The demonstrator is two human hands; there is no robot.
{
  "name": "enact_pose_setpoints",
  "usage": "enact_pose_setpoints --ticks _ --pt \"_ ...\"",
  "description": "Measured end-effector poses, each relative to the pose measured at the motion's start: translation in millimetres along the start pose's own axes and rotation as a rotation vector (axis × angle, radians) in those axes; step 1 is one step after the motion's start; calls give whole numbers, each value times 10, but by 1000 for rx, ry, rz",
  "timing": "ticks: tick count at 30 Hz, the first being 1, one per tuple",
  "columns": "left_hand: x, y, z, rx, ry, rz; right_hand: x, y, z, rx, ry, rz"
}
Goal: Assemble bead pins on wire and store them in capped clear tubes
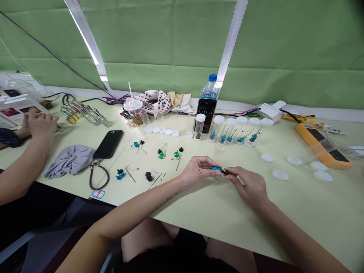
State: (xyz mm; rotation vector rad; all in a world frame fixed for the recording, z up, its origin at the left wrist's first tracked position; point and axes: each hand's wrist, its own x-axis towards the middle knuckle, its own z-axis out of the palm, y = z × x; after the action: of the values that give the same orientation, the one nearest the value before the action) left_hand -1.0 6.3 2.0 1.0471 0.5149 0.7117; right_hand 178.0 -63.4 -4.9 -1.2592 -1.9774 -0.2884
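Low over the table, my left hand (199, 172) is closed on a small blue part (216, 168), with thin metal wires sticking out between the fingers. My right hand (251, 185) pinches a black piece (224, 172) at the right end of the blue part. Left of my hands lie green parts (161, 154), a blue part with a black knob (120, 174), a black part (148, 176) and loose bent wires. Behind my hands stand capped clear tubes with blue parts inside (229, 138). Round white lids (280, 174) lie to the right.
A phone showing a timer (205, 113) leans on a water bottle (209, 91). An orange power strip (324, 146) lies at the right. At the left are a dark phone (108, 144), a grey cloth (69, 161) and another person's hands (41, 123).
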Motion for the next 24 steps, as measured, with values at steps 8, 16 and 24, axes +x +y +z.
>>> enact_pose_setpoints --ticks 8,16,24 --pt "-4 -23 -4 -40 -6 -1 -13 22 2 7 -13 -2" --pt "-2 10 -14 -81 27 31 -18 3 -8 186 -36 95" --pt "-44 90 2 -64 -60 37 -187 164 151 505 -5 200"
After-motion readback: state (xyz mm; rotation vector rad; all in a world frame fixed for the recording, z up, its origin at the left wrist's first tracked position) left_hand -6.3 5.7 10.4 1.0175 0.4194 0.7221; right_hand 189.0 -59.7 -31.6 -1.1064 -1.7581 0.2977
